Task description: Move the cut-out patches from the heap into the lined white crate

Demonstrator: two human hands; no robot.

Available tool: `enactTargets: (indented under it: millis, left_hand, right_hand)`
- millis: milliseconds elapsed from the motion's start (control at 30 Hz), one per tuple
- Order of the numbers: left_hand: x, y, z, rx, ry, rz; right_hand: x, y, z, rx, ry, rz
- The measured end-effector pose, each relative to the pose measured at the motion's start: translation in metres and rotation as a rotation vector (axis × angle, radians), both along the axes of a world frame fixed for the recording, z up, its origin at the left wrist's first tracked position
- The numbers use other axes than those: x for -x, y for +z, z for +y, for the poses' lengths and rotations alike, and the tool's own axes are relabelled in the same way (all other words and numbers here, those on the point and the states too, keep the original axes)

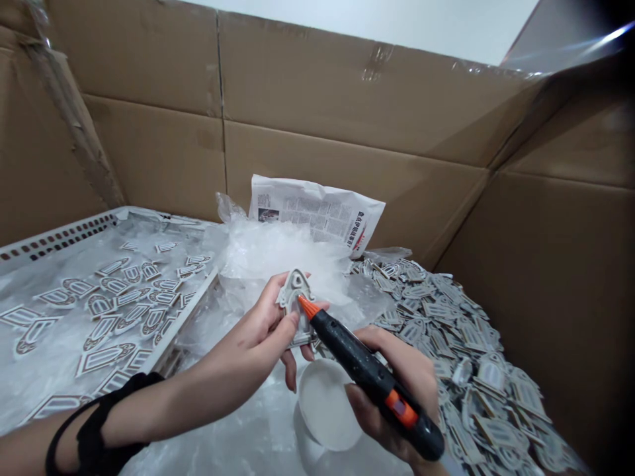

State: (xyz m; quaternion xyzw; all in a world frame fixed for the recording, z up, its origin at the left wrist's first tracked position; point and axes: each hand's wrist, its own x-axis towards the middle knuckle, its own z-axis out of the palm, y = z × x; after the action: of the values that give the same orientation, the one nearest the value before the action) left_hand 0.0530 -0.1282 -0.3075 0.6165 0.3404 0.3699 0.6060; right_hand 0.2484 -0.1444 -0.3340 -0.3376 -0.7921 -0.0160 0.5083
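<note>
My left hand is closed around a small grey-white arch-shaped piece, pinching it between thumb and fingers with its pointed top upward. My right hand grips a black glue pen with an orange ribbed nozzle and an orange switch. The nozzle's tip meets or nearly meets the face of the arch-shaped piece; whether they touch I cannot tell. Below both hands stands a round white cup, partly covered by the right hand and the pen.
A white perforated tray at left carries many spread-out arch-shaped pieces. At right lies a large heap of similar pieces. Crumpled clear plastic and a newspaper sheet lie behind my hands. Tall cardboard walls surround the work area.
</note>
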Motion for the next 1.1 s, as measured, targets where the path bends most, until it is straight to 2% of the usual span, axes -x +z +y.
enactTargets:
  millis: [767, 1100]
  left_hand:
    - [-0.0001, -0.0059, 0.0012, -0.028, 0.022, 0.005]
    - [-0.0006, -0.0054, 0.0019, -0.017, 0.022, 0.015]
  right_hand:
    - [0.0010, 0.0015, -0.0046, -0.049, -0.070, 0.028]
    - [0.0023, 0.0057, -0.0045, -0.006, -0.039, -0.033]
